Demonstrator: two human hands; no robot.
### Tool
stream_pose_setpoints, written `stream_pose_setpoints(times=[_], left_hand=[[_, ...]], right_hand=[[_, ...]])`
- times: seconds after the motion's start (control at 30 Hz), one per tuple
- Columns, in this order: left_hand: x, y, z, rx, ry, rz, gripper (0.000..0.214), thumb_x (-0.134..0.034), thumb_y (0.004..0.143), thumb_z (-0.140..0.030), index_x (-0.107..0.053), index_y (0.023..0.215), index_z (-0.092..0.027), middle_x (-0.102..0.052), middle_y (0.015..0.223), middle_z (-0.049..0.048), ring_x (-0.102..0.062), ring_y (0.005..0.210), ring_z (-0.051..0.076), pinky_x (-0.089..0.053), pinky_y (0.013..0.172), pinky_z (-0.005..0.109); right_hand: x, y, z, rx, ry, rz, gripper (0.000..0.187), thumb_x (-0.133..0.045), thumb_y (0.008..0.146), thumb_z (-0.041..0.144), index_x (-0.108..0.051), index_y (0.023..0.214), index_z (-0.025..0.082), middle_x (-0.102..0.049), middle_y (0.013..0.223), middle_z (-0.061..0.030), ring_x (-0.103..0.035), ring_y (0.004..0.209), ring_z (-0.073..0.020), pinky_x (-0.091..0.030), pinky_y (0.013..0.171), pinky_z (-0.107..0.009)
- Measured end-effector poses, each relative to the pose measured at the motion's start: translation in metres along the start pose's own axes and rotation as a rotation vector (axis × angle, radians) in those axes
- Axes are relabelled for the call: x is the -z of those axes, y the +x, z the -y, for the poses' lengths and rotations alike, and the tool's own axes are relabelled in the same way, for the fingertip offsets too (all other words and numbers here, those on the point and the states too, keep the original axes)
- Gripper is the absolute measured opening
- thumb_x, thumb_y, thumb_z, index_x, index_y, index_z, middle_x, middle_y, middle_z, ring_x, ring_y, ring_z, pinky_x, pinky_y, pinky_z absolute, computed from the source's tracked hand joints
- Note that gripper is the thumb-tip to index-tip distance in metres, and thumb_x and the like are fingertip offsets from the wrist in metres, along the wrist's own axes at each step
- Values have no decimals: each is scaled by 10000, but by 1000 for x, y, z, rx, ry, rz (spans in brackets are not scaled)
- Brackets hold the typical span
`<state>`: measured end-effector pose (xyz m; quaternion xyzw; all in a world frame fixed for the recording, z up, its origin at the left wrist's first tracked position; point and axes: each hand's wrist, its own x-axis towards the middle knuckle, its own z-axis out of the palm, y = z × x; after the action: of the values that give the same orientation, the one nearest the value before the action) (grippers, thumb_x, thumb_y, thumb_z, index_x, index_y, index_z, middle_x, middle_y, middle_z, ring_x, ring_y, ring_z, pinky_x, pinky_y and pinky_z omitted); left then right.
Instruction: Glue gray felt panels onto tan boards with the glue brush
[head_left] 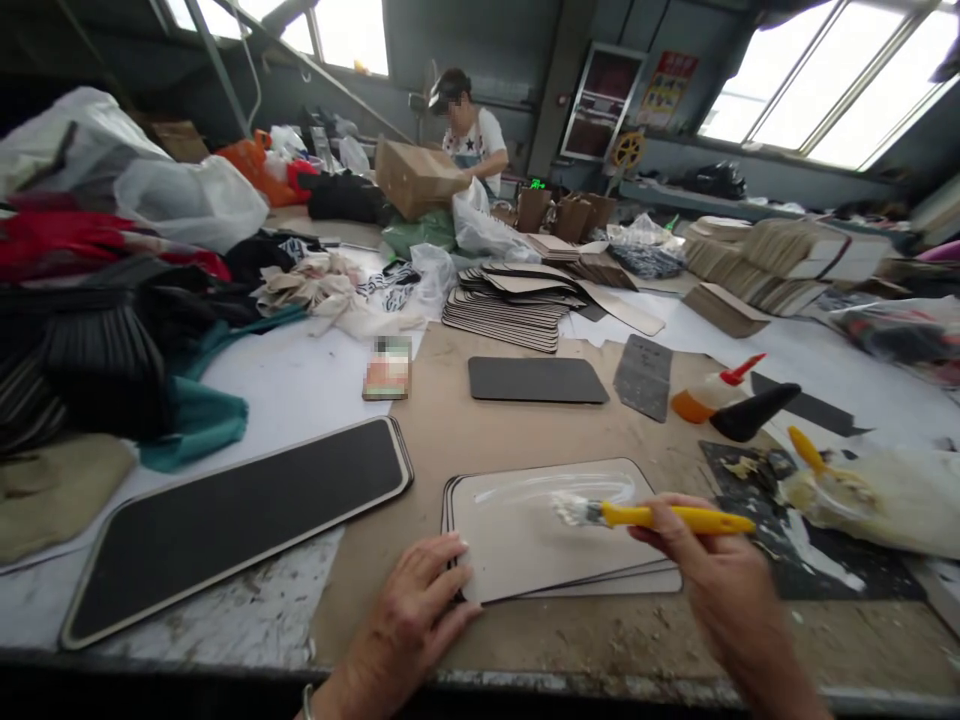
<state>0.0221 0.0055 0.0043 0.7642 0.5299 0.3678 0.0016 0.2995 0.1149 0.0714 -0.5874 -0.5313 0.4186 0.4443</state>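
Observation:
My right hand is closed around the yellow handle of a paintbrush. Its white, paste-coated bristles rest on the top beige panel of a short stack of round-cornered panels. A wet, shiny streak of glue runs along that panel's upper part. Against the stack's left edge lies my left hand, fingers stretched out with the tips on the panel's rim. To the right, a second yellow brush leans in a plastic-lined glue container.
Long black panels lie at left, and a dark panel sits ahead. An orange glue bottle with a red nozzle stands at right. Beyond are stacked boards, fabric heaps, a cardboard box and a person.

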Motion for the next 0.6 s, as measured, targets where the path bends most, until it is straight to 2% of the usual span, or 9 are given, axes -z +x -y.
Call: stream_pose_setpoints(times=[0.07,0.1,0.17,0.23,0.4,0.6], left_hand=[[0,0,0,-3,-9,-6,152,-566,819,-218,-583,963,-171,-635,1019,114,-596,1014,213,-553,828,381],[0,0,-1,-3,-12,-6,148,-566,819,-216,-582,958,-169,-635,1016,116,-597,1012,215,-554,826,382],[0,1,-2,5,-14,-3,137,-569,817,-211,-581,946,-167,-634,1017,117,-597,1010,219,-556,823,389],[1,2,-2,11,-16,-10,122,-565,819,-210,-582,933,-168,-638,1007,113,-600,1003,220,-557,819,390],[1,3,-2,10,-26,-40,111,-548,829,-229,-594,915,-176,-651,969,103,-617,967,214,-562,809,383],[-7,-7,7,-21,-24,-29,158,-589,803,-244,-587,951,-190,-640,1022,109,-600,1004,229,-568,799,404]], right_hand=[[-49,-14,14,-25,25,136,344,-684,701,470,-612,855,171,-636,822,-38,-671,697,-201,-571,656,-301],[-68,-19,18,-9,41,159,346,-674,704,485,-611,833,170,-624,799,-30,-664,681,-194,-568,653,-300],[-92,-27,21,25,61,223,344,-650,721,498,-607,814,169,-604,789,-24,-652,671,-181,-559,652,-298],[-102,-29,21,51,62,253,347,-629,735,506,-603,802,166,-593,793,-27,-641,662,-172,-551,640,-292],[-95,-17,18,104,-26,191,354,-604,754,505,-596,820,158,-587,811,-41,-632,677,-172,-536,653,-294],[-63,3,10,144,-173,41,378,-581,759,529,-593,841,160,-590,802,-49,-630,701,-193,-508,676,-320]])
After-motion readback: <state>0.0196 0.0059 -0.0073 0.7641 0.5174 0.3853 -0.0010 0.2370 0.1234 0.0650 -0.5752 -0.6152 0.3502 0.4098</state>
